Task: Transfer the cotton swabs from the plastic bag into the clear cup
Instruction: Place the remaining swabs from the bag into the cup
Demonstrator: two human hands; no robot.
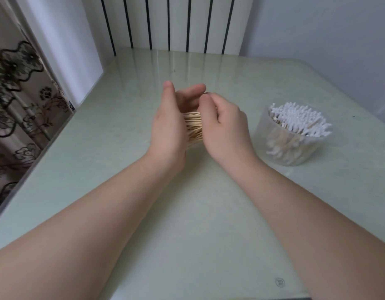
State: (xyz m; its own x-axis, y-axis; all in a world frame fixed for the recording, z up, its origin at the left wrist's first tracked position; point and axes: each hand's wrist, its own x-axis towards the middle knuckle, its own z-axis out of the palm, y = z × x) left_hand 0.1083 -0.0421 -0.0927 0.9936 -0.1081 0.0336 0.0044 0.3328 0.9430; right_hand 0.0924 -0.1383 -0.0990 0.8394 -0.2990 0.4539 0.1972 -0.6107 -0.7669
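Both hands are up over the middle of the table [144, 213], with a bundle of cotton swabs [193, 126] sandwiched between them. Only the wooden sticks show in the gap, lying roughly sideways; the tips are hidden behind the palms. The left hand [167, 126] cups the left end, thumb pointing up and the fingers reaching round the far side of the bundle, only gently bent. The right hand [224, 131] is curled a lot tighter over the right end, with its thumb and forefinger pressed together up top, right by the left fingertips (can't tell what exactly is in that pinch, it's too small and blurry).

The clear cup [280, 148] stands on the table off to the right, well apart from the hands, and it's already packed with swabs [300, 120] standing on end, white tips poking above the rim.

A white radiator [165, 22] runs along the wall behind the table, and a flowery curtain [16, 94] hangs on the left.
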